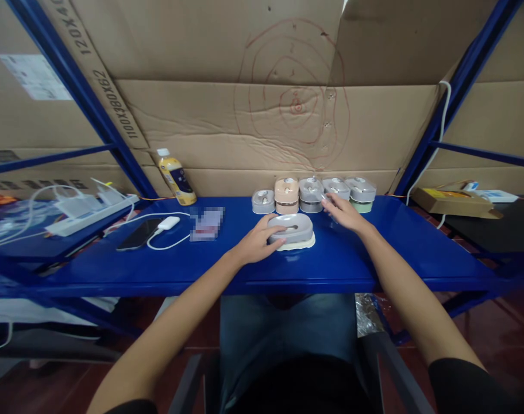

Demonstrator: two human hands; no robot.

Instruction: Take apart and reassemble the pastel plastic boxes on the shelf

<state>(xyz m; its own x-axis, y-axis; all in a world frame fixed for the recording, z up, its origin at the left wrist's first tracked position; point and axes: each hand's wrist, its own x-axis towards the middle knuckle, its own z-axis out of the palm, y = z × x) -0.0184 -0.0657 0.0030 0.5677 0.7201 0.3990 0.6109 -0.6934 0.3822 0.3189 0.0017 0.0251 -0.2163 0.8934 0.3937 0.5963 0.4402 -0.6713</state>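
In front of me on the blue tabletop sits a grey oval dish [300, 224] with a small dark slot in its middle. A cream scalloped piece [307, 242] shows under it. My left hand [259, 238] grips the dish at its left side, fingers over the rim and thumb along the front. My right hand [342, 211] is to the right and farther back, its fingertips pinched on a small, clear-looking piece too small to name. Just behind it stands a row of small rounded lidded boxes, among them a peach one [286, 192] and a grey-topped, green-based one [362, 192].
On the left stand a yellow bottle [178, 181], a black phone [139, 234], a white charger [169, 223] with its cable, and a blurred-out item [207, 224]. A white power strip [92, 215] lies farther left. Cardboard [201, 115] walls the back; blue posts rise at both sides.
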